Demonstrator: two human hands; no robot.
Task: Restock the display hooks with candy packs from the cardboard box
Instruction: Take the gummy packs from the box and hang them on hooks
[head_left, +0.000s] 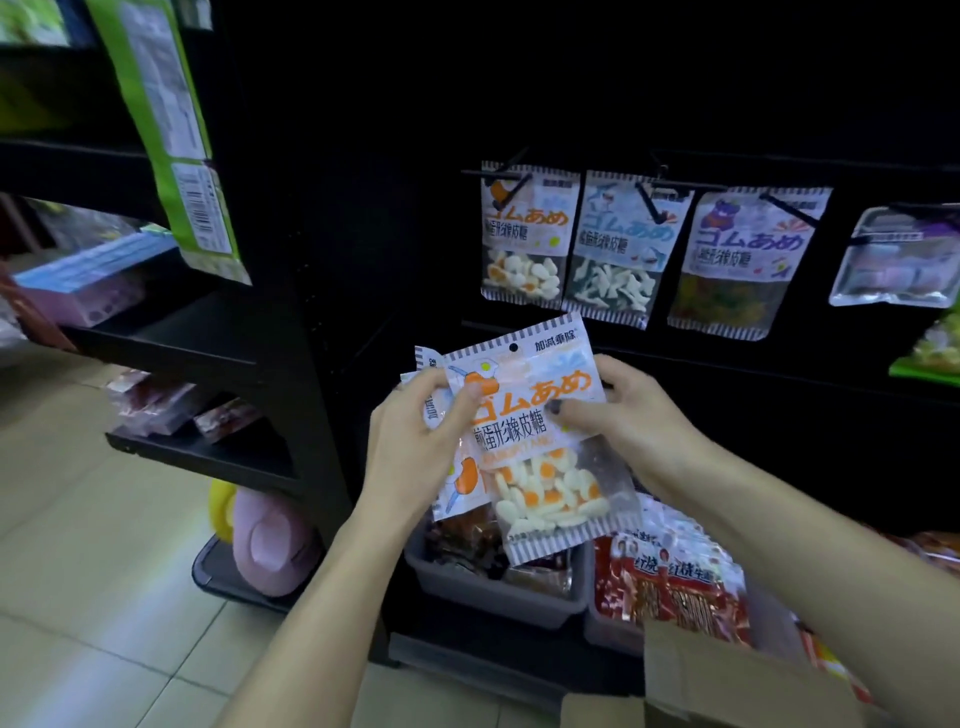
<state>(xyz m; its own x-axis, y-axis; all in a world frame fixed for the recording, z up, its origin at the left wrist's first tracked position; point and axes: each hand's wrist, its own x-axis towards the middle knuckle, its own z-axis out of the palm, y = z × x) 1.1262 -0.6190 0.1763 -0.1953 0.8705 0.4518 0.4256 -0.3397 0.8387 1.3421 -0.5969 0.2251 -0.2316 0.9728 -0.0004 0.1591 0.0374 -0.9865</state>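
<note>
Below the display hooks, two hands hold egg-candy packs.

Nearest, a brown cardboard box flap (727, 686) shows at the bottom edge. Above it, the left hand (415, 441) pinches a small stack of packs while the right hand (618, 415) pinches the front white crinkle-edged plastic pack (540, 441), orange lettering over a clear window of fried-egg gummies. Farther back, a matching egg pack (524, 234) hangs on a black metal hook (506, 169).

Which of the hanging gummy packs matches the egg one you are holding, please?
The leftmost hanging pack, with orange lettering and white-and-orange egg gummies; its neighbours are blue and purple.
</note>
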